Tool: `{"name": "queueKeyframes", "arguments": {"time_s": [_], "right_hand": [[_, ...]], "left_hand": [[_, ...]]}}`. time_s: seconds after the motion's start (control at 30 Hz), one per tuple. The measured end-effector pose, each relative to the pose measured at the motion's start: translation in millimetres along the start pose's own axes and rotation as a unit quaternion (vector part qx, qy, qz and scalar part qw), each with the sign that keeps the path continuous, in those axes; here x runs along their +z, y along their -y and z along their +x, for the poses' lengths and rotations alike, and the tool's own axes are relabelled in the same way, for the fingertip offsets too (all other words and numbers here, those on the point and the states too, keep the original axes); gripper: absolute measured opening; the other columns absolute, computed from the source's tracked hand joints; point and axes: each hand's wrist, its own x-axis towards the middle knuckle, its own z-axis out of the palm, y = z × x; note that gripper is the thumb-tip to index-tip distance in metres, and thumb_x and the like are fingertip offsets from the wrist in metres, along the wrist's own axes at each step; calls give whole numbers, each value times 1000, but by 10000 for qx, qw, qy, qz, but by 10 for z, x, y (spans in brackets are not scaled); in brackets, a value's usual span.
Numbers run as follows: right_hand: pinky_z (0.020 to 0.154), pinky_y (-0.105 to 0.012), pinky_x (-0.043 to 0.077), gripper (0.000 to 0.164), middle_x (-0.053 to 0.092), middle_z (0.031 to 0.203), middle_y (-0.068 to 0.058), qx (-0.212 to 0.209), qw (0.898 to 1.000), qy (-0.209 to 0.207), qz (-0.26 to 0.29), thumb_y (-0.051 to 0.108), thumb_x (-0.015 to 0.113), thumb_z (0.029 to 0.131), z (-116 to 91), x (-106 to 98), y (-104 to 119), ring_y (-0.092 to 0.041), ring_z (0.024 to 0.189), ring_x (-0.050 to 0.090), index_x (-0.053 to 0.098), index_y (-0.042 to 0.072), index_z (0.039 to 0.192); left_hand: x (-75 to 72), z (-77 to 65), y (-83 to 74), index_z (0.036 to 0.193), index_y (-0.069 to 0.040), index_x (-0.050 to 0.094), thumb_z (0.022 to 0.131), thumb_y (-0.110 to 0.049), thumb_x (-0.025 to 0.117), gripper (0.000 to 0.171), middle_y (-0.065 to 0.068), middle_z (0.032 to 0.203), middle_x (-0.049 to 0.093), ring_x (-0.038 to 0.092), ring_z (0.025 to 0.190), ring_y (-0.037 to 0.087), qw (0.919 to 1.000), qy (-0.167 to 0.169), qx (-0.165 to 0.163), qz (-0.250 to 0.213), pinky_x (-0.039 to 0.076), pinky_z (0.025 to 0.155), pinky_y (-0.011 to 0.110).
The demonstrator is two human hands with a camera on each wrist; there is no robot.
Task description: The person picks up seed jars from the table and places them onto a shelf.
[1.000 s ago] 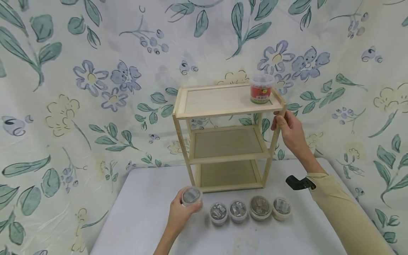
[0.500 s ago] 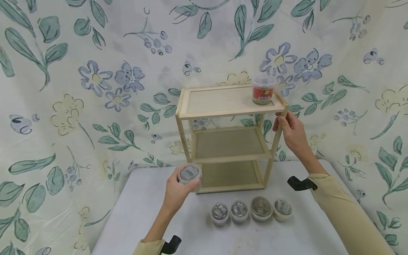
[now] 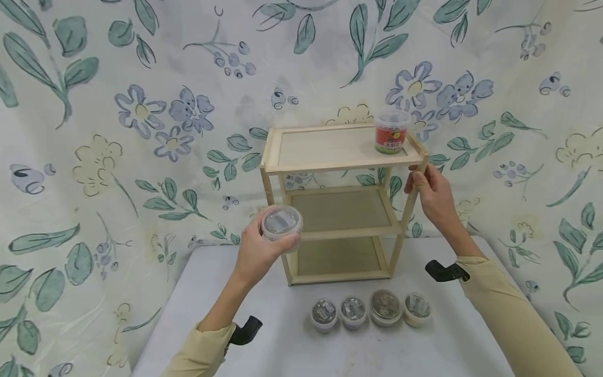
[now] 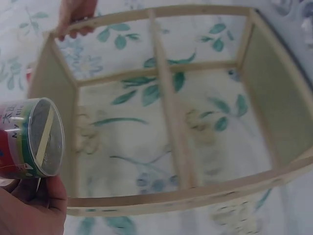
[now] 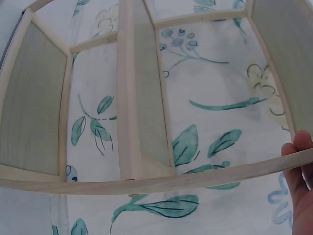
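A small clear plastic tub (image 3: 281,222) is gripped in my left hand (image 3: 256,251), lifted in front of the left post of a wooden shelf rack (image 3: 348,233). The left wrist view shows a printed red and green label on that tub (image 4: 24,139). My right hand (image 3: 431,193) holds the rack's right front post just below the top shelf. In the right wrist view, fingers (image 5: 303,141) wrap that post. A second tub with a red label (image 3: 391,137) stands on the right end of the top shelf.
Several tubs stand in a row on the white table before the rack, among them a wider one (image 3: 386,306) and one at the right end (image 3: 417,309). A floral cloth (image 3: 141,209) hangs behind. The middle shelf (image 3: 341,209) and bottom shelf (image 3: 336,257) have wooden frames.
My left hand has raised the tub from near the table, beside the row, up to the middle shelf's height in the view. The right hand has stayed on the post.
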Motion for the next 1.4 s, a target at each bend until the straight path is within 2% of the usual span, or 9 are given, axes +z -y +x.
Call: {"name": "queueKeyframes", "arguments": {"time_s": [0.17, 0.27, 0.5, 0.73, 0.83, 0.93, 1.13, 1.27, 1.4], "right_hand": [[78, -17, 46, 21, 56, 82, -3, -30, 9999, -105, 14, 10, 42, 106, 11, -43, -2, -8, 76, 56, 53, -5, 117], [79, -17, 46, 21, 56, 83, -2, -8, 9999, -102, 23, 12, 42, 106, 9, -59, 9, -8, 76, 57, 53, -4, 116], [78, -18, 45, 20, 56, 80, -7, -31, 9999, -54, 159, 7, 42, 105, -8, -37, 63, -9, 76, 57, 53, -7, 114], [78, -18, 44, 22, 54, 78, -19, -171, 9998, -3, 116, 3, 41, 105, -19, 19, 315, -12, 75, 55, 50, -15, 113], [78, -18, 44, 23, 54, 80, -22, -193, 9997, 83, 87, 4, 41, 105, -7, 36, 251, -12, 75, 56, 50, -15, 115], [78, -18, 44, 23, 54, 81, -23, -158, 9998, 105, 117, 4, 40, 105, 10, 36, 120, -11, 75, 55, 50, -14, 116], [79, -18, 44, 25, 56, 80, -15, -156, 9997, 63, 177, 9, 42, 105, 22, 9, 3, -11, 76, 56, 52, -10, 117], [79, -18, 45, 24, 56, 81, -14, -173, 9997, 32, 155, 9, 42, 105, 7, -10, -4, -11, 77, 56, 52, -9, 118], [79, -18, 45, 24, 56, 82, -9, -165, 9998, -25, 69, 9, 42, 105, -2, -23, 1, -9, 77, 56, 52, -9, 118]], "left_hand": [[-112, 312, -364, 135, -7, 54, 74, -23, 81, 69, 13, 117, 63, 57, 103, 24, 9986, -21, 536, 15, 48, 85, 45], [-171, 497, -527, 136, -6, 53, 74, -23, 80, 69, 13, 118, 62, 57, 103, 23, 9974, -28, 715, -26, 49, 84, 43], [-250, 903, -728, 137, -8, 53, 79, -28, 77, 66, 13, 120, 63, 59, 103, 21, 9980, 55, 616, 139, 52, 83, 34], [-259, 1308, -721, 135, -9, 55, 82, -36, 75, 63, 11, 122, 62, 56, 106, 20, 9993, 29, 256, 271, 47, 89, 34], [-277, 1438, -691, 135, -10, 57, 82, -38, 75, 62, 10, 123, 61, 56, 107, 19, 9999, -8, -42, 165, 46, 92, 34], [-289, 1556, -666, 132, -10, 58, 83, -41, 74, 61, 10, 123, 61, 54, 108, 19, 9995, 110, -296, 92, 45, 95, 35], [-265, 1742, -638, 123, -6, 57, 83, -46, 72, 58, 8, 117, 59, 52, 106, 18, 9975, 400, -563, 135, 41, 98, 34], [-223, 1809, -594, 127, -9, 57, 82, -44, 73, 59, 7, 118, 59, 52, 107, 17, 9964, 553, -628, 125, 41, 98, 33], [-204, 1841, -563, 137, -13, 55, 82, -45, 73, 66, 9, 127, 58, 52, 112, 19, 9946, 784, -610, 306, 41, 100, 36]]}}
